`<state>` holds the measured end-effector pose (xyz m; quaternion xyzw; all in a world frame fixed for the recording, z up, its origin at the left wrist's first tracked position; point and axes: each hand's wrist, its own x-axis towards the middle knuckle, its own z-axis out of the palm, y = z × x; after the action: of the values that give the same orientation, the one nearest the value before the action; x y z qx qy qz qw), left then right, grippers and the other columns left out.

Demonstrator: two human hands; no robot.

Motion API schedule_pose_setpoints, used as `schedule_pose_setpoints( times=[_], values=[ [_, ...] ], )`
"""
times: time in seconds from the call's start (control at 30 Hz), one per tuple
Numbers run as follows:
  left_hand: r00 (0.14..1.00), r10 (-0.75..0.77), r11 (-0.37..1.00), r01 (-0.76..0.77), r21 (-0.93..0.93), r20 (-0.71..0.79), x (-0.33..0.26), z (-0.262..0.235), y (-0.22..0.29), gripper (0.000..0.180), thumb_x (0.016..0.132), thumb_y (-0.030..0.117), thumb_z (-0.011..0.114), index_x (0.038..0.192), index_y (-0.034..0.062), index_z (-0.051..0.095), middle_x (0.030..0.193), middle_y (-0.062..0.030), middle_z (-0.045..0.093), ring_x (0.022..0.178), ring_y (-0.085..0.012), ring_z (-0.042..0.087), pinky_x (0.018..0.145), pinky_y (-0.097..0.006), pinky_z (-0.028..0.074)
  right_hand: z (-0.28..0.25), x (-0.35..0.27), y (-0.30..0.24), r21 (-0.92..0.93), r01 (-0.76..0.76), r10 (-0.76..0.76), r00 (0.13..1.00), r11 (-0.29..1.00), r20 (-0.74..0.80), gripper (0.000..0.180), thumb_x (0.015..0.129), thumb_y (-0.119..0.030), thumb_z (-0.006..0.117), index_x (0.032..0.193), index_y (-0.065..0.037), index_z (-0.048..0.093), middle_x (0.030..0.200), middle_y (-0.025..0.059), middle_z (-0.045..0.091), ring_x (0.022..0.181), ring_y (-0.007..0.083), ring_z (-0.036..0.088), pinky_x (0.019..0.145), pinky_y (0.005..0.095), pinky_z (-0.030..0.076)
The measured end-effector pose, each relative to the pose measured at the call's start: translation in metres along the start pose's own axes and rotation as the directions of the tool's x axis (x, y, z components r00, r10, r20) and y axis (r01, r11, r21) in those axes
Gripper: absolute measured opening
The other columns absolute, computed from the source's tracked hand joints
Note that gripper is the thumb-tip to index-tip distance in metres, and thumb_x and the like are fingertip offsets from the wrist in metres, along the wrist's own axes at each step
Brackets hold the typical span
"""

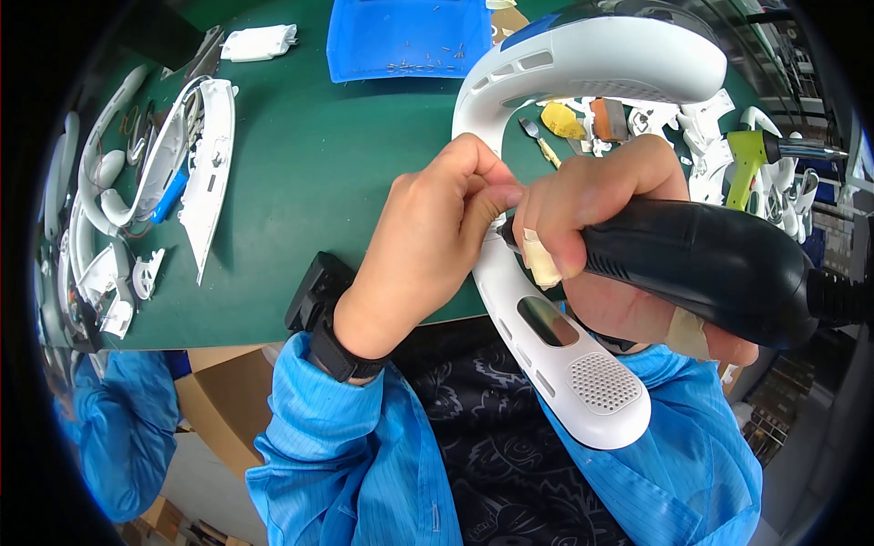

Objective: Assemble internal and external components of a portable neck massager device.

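Note:
A white U-shaped neck fan (596, 64) slants across the table edge, its near end with round vent holes hanging over my lap. My right hand (605, 200) is wrapped round a black electric screwdriver (706, 259), its tip pointing at the middle of the fan's band. Tape is wound on fingers of that hand. My left hand (432, 227) touches the band beside the tip, thumb and forefinger pinched together. What lies between those fingertips is hidden.
A blue tray (410, 41) with small screws stands at the far side of the green table (319, 155). White fan shells (214, 173) and wired parts lie left. Right are more white pieces, a yellow-green tool (748, 168) and a small brush (542, 143). A cardboard box (223, 400) sits below.

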<state>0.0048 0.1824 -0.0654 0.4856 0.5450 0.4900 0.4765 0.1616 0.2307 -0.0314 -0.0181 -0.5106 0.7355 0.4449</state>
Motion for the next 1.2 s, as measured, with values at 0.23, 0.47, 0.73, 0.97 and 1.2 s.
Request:
schedule_pose_setpoints(
  times=[0.23,0.47,0.73,0.97,1.2],
  values=[
    [1.000,-0.003,1.000,0.003,-0.024,-0.019,-0.001,0.003,-0.003,0.008,0.094,0.001,0.067,0.099,-0.0007,0.062,0.081,-0.0141,0.073,0.072,-0.0226,0.073,0.062,-0.032,0.053,-0.002,-0.003,-0.006,-0.073,-0.076,0.074,0.997,0.994,-0.028,0.105,0.058,-0.086,0.078,0.113,-0.001,0.050,0.092,0.0134,0.059,0.081,0.0216,0.056,0.084,0.0375,0.044],
    [0.995,0.087,0.994,-0.083,0.071,-0.049,-0.010,0.010,-0.005,0.006,0.097,0.003,0.064,0.101,-0.0016,0.062,0.084,-0.0174,0.073,0.074,-0.0312,0.073,0.065,-0.035,0.054,-0.012,-0.003,0.003,0.041,-0.019,0.023,0.996,0.999,-0.083,0.107,0.066,-0.084,0.075,0.121,0.004,0.051,0.094,0.0147,0.060,0.084,0.0238,0.058,0.076,0.0349,0.045],
    [0.982,0.181,0.979,-0.175,0.106,-0.056,-0.010,0.016,-0.015,0.008,0.094,0.000,0.066,0.095,-0.0002,0.058,0.093,-0.0155,0.075,0.092,-0.0333,0.074,0.074,-0.037,0.058,-0.018,0.022,-0.052,-0.021,0.014,-0.011,0.991,1.000,0.131,0.103,0.072,-0.087,0.066,0.128,-0.001,0.053,0.093,0.0104,0.060,0.074,0.0232,0.059,0.068,0.0383,0.048],
    [0.985,0.173,0.979,-0.172,0.108,-0.003,-0.011,0.015,-0.010,0.016,0.086,-0.001,0.073,0.090,0.0009,0.058,0.091,-0.0146,0.073,0.098,-0.0293,0.075,0.075,-0.037,0.060,-0.022,0.026,-0.052,-0.016,0.062,-0.058,0.982,0.998,0.182,0.101,0.074,-0.083,0.067,0.133,-0.002,0.051,0.095,0.0106,0.060,0.077,0.0243,0.061,0.070,0.0415,0.047],
    [0.991,0.134,0.974,-0.134,0.184,0.014,-0.013,0.013,-0.001,0.020,0.083,0.001,0.078,0.089,0.0002,0.059,0.095,-0.0156,0.074,0.094,-0.0282,0.076,0.074,-0.036,0.062,-0.016,0.021,-0.043,0.035,0.060,-0.064,0.989,0.998,0.130,0.103,0.077,-0.081,0.067,0.137,0.000,0.048,0.096,0.0114,0.058,0.083,0.0248,0.063,0.072,0.0421,0.047]
  ],
)
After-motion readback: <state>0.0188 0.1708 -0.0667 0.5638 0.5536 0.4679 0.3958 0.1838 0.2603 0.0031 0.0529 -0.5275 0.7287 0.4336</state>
